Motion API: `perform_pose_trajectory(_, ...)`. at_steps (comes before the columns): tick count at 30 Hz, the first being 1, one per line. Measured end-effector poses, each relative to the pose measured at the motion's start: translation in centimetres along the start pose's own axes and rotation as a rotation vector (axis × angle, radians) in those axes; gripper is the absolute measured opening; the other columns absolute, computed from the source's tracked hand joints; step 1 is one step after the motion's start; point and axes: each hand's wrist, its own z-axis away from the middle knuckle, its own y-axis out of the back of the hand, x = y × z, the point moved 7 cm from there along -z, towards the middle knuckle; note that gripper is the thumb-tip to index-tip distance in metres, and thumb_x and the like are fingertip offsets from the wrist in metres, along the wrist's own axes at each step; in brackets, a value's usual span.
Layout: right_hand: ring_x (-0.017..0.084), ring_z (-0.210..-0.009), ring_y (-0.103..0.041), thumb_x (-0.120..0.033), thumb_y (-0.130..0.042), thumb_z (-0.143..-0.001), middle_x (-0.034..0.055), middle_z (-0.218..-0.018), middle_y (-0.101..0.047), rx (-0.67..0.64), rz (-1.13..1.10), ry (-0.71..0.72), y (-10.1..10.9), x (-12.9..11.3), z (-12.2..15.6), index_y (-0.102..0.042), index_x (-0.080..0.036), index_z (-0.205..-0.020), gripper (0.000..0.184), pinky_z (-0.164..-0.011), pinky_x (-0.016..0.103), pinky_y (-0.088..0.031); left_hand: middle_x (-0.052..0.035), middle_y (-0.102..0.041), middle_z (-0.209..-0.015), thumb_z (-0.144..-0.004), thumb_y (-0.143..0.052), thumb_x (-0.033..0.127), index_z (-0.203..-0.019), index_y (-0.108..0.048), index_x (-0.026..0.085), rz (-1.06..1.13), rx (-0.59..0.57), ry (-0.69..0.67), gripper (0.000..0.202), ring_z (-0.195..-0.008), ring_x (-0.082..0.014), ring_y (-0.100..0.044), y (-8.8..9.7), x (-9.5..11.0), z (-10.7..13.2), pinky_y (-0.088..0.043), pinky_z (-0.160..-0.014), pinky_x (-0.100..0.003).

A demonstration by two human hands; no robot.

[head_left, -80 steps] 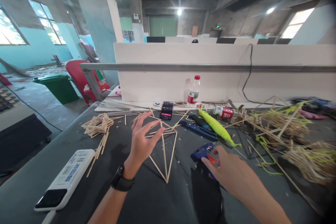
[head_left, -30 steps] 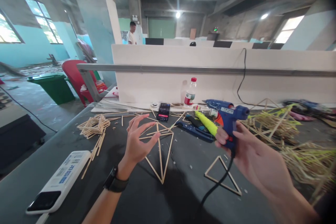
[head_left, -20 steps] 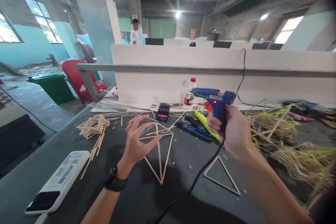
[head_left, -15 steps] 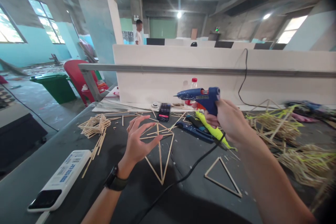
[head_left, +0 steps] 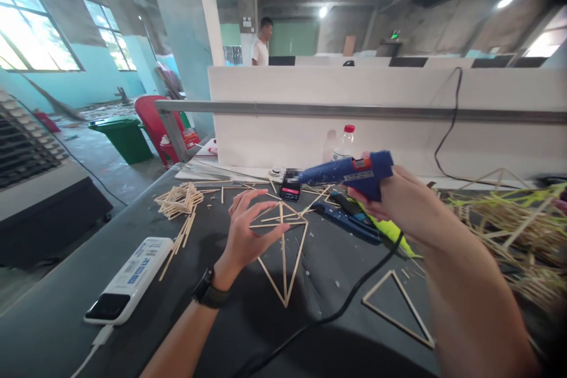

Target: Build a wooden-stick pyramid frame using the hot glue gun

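My right hand (head_left: 383,192) is wrapped round the handle of a blue hot glue gun (head_left: 343,172), held above the table with its nozzle pointing left. A black cord runs from the gun down across the table. My left hand (head_left: 248,227), wearing a dark wristband, has its fingers apart and curved beside a frame of thin wooden sticks (head_left: 283,254). Whether the fingertips touch the frame, I cannot tell. Part of that frame is hidden behind the hand. To the right, a triangle of sticks (head_left: 414,307) lies flat on the dark table.
Loose sticks (head_left: 179,199) are piled at the left, near a white power bank (head_left: 130,277). A phone (head_left: 290,188), blue-handled tool (head_left: 348,221) and yellow-green cloth (head_left: 396,236) lie farther back. Bundled sticks (head_left: 487,218) fill the right. A person (head_left: 261,47) stands beyond the white partition (head_left: 274,144).
The view has turned left, so the scene sits farther right. The glue gun has come slightly lower and nearer, its nozzle now in front of the phone. My left hand keeps its pose by the frame.
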Motion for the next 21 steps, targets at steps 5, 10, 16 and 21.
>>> perform_pose_trajectory(5,0.012,-0.039,-0.034,-0.056,-0.040,-0.096,-0.0009,-0.044,-0.039,-0.178,0.001,-0.069,-0.5,-0.1,0.6,-0.063,-0.021,-0.068,0.050,-0.038,0.026,-0.029,-0.0080,-0.063,-0.126,-0.075,-0.081,0.040,-0.106,-0.070,0.025,0.010,-0.011,0.010,0.036,-0.122,-0.0283,-0.054,-0.1,-0.2,0.2,-0.041,-0.106,-0.050)
perform_pose_trajectory(10,0.011,-0.041,-0.031,-0.051,-0.036,-0.099,-0.0031,-0.045,-0.033,-0.249,-0.017,-0.022,-1.1,-1.4,0.9,-0.060,-0.020,-0.065,0.052,-0.041,0.025,-0.030,-0.0070,-0.063,-0.127,-0.073,-0.082,0.041,-0.106,-0.070,0.027,0.010,-0.006,0.019,0.037,-0.122,-0.0287,-0.054,-0.2,-0.4,0.2,-0.041,-0.105,-0.050)
perform_pose_trajectory(16,0.011,-0.040,-0.036,-0.040,-0.045,-0.094,0.0015,-0.046,-0.049,-0.067,-0.166,-0.080,-0.9,0.2,-1.0,-0.049,-0.021,-0.060,0.039,-0.039,0.025,-0.024,-0.0069,-0.063,-0.126,-0.074,-0.082,0.040,-0.106,-0.069,0.027,0.012,0.000,0.006,0.037,-0.121,-0.0284,-0.055,-0.2,-0.4,0.2,-0.041,-0.104,-0.050)
perform_pose_trajectory(21,0.010,-0.038,-0.030,-0.044,-0.042,-0.095,-0.0045,-0.039,-0.032,-0.297,-0.218,0.049,-2.1,-0.3,-1.1,-0.052,-0.021,-0.059,0.043,-0.042,0.026,-0.025,-0.0076,-0.063,-0.124,-0.075,-0.082,0.039,-0.107,-0.069,0.026,0.016,-0.010,-0.013,0.038,-0.119,-0.0280,-0.055,-0.2,-0.3,0.1,-0.042,-0.104,-0.050)
